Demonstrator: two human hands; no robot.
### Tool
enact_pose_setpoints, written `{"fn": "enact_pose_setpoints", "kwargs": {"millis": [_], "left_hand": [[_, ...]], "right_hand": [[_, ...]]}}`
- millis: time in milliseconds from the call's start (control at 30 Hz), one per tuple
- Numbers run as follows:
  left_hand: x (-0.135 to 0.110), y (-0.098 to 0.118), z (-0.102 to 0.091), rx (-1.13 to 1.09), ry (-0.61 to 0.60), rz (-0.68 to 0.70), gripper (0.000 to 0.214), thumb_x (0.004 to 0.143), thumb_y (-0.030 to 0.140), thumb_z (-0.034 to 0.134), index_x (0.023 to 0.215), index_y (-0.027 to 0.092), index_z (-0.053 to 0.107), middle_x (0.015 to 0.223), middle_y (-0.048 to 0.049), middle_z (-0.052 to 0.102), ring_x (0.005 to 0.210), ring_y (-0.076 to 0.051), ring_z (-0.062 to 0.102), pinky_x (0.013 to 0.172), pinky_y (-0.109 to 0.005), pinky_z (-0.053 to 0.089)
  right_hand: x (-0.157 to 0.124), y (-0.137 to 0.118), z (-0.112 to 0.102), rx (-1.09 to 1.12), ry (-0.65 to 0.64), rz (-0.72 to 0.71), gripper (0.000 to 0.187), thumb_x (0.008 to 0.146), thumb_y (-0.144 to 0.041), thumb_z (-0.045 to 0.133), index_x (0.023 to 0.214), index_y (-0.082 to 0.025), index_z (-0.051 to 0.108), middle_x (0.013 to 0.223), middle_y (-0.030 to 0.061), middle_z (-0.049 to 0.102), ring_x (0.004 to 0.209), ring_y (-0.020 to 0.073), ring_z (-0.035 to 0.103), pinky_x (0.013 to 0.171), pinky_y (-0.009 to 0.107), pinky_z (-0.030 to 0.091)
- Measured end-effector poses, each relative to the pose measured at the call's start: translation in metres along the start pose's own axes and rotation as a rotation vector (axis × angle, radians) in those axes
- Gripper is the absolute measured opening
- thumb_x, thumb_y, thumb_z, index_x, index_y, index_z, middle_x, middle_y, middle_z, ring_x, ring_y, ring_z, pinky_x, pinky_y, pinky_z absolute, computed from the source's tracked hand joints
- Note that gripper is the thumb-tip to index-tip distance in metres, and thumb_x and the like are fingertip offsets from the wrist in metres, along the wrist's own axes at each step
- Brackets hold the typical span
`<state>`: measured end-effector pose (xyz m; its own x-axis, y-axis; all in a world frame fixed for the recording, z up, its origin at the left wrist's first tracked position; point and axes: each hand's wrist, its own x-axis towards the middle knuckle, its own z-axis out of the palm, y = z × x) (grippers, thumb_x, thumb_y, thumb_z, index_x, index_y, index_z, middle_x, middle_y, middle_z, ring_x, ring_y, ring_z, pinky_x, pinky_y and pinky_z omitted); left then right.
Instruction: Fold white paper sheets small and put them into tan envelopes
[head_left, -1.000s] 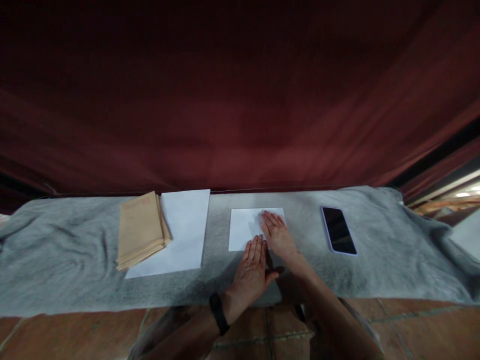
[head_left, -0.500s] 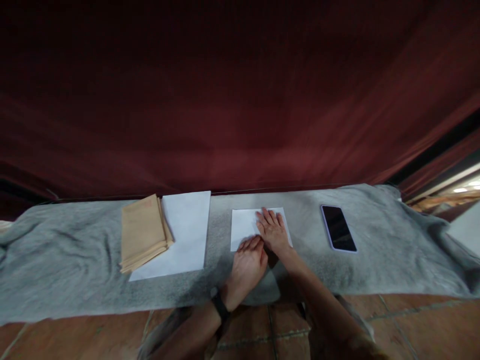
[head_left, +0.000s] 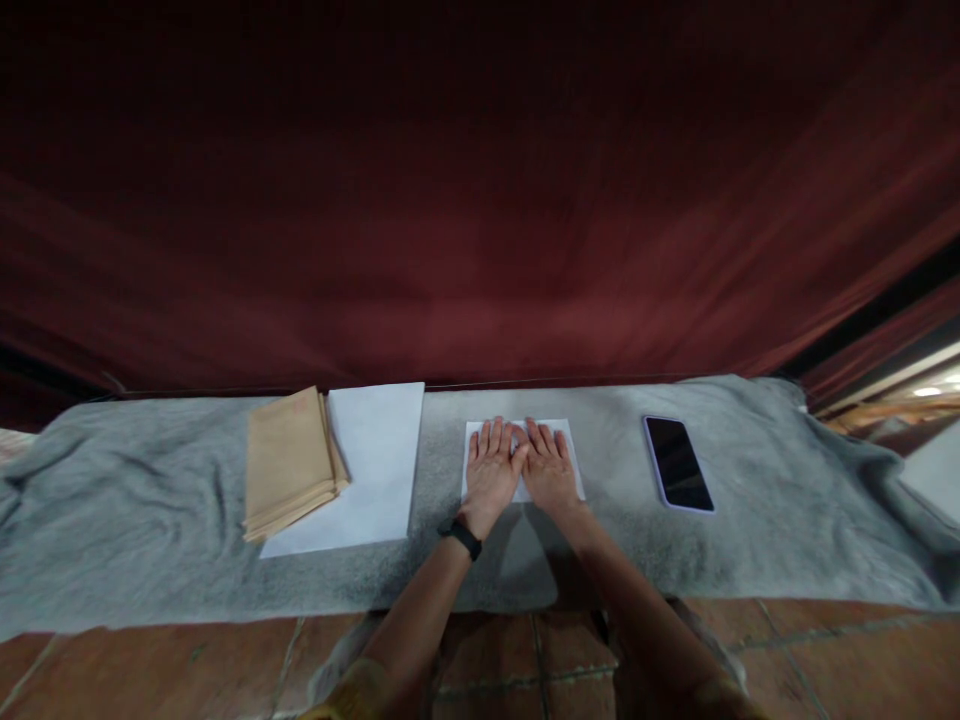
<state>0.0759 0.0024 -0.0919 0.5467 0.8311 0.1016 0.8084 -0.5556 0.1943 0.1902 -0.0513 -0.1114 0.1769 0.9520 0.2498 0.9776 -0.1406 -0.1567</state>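
A small white paper, seemingly folded, lies flat on the grey cloth before me. My left hand rests palm down on its left half, fingers stretched toward the far edge. On the right half lies my right hand, also flat with its fingers spread. The two thumbs meet near the paper's middle. Most of the sheet is hidden under both hands; its corners and near edge show. A black band circles my left wrist.
Brown envelopes are stacked at the left, partly over larger white paper. A phone in a pale purple case lies to the right. The grey cloth covers a long narrow surface against a dark red hanging. Tiled floor shows below.
My left hand has moved from the near edge up onto the left half of the paper, its curled fingers now straightened. My right hand stays nearly in place.
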Motion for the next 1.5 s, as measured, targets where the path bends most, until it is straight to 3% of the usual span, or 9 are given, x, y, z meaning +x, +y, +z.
{"fn": "enact_pose_setpoints", "kwargs": {"millis": [300,533,767,1100,1267,1367,1500], "left_hand": [[0.003,-0.006,0.009,0.050,0.023,-0.063,0.059,0.106,0.045,0.033,0.160,0.021,0.038,0.169,-0.0101,0.030,0.158,-0.030,0.023,0.128,-0.052,0.020],[0.002,-0.012,0.008,0.091,0.066,-0.125,0.068,0.105,0.050,0.035,0.160,0.010,0.034,0.167,-0.0181,0.031,0.157,-0.030,0.025,0.127,-0.047,0.024],[-0.001,-0.017,0.007,0.122,0.088,-0.168,0.074,0.105,0.054,0.033,0.158,0.003,0.034,0.165,-0.0218,0.033,0.155,-0.031,0.029,0.127,-0.047,0.025],[-0.003,-0.018,0.005,0.107,0.082,-0.150,0.080,0.101,0.062,0.036,0.160,0.009,0.034,0.166,-0.0208,0.030,0.156,-0.034,0.027,0.126,-0.051,0.024],[-0.002,-0.017,0.007,0.107,0.087,-0.153,0.079,0.101,0.062,0.038,0.160,0.010,0.034,0.167,-0.0212,0.029,0.156,-0.035,0.026,0.126,-0.051,0.024],[-0.002,-0.018,0.008,0.103,0.088,-0.151,0.078,0.102,0.061,0.038,0.160,0.010,0.034,0.167,-0.0215,0.029,0.156,-0.035,0.027,0.126,-0.052,0.024],[-0.002,-0.018,0.007,0.098,0.085,-0.154,0.078,0.102,0.061,0.038,0.160,0.010,0.033,0.167,-0.0207,0.028,0.156,-0.034,0.027,0.126,-0.051,0.023]], "right_hand": [[-0.006,0.007,0.003,-0.017,0.067,0.120,0.050,0.108,-0.033,0.034,0.154,-0.017,0.049,0.160,0.0145,0.045,0.147,0.0314,0.042,0.120,0.052,0.030],[-0.011,0.021,0.008,-0.065,0.148,0.175,0.058,0.108,-0.041,0.036,0.154,-0.006,0.045,0.158,0.0238,0.045,0.144,0.0336,0.046,0.119,0.051,0.032],[-0.013,0.033,-0.003,-0.079,0.074,0.202,0.058,0.108,-0.040,0.035,0.153,-0.005,0.045,0.157,0.0201,0.048,0.143,0.0342,0.046,0.119,0.051,0.032],[-0.012,0.035,-0.008,-0.057,0.068,0.246,0.059,0.108,-0.038,0.031,0.152,-0.001,0.046,0.156,0.0225,0.048,0.145,0.0366,0.044,0.120,0.055,0.029],[-0.013,0.015,-0.010,0.006,0.103,0.081,0.059,0.108,-0.036,0.033,0.158,-0.005,0.037,0.163,0.0212,0.037,0.152,0.0335,0.034,0.122,0.054,0.027],[-0.018,0.001,-0.005,0.017,0.076,-0.024,0.055,0.108,-0.034,0.034,0.157,-0.009,0.041,0.163,0.0173,0.039,0.152,0.0309,0.034,0.123,0.050,0.028],[-0.022,0.001,0.003,-0.015,0.083,0.006,0.053,0.108,-0.033,0.033,0.155,-0.010,0.045,0.160,0.0179,0.044,0.149,0.0317,0.039,0.122,0.051,0.029]]}}
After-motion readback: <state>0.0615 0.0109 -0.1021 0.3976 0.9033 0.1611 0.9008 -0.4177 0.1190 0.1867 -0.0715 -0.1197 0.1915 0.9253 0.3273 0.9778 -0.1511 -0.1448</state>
